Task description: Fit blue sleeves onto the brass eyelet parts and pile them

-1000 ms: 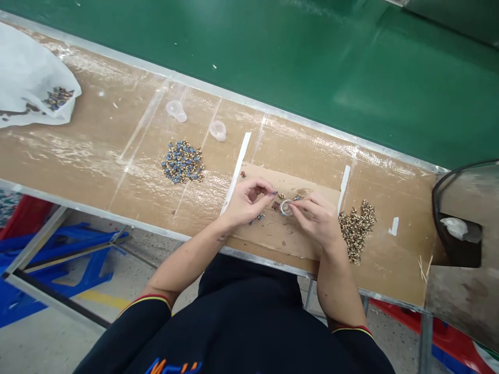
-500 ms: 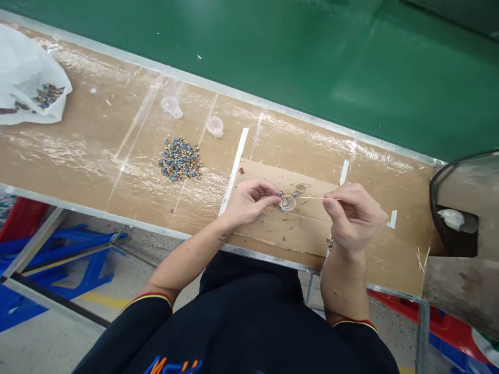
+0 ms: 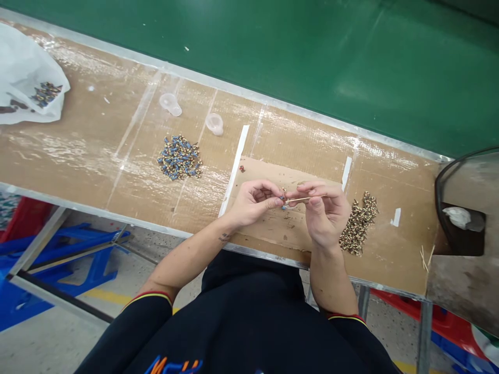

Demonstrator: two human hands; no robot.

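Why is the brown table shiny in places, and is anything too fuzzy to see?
Head view: white glare streaks the brown tabletop, probably light bouncing off its gloss; head view: the green surface has a paler sheen; head view: the tiny piece in the left hand is too small to make out.

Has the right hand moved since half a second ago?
Yes: leftward in the view, toward the left hand. Earlier, the right hand hid most of the brassy pile; now it's mostly left of that pile.
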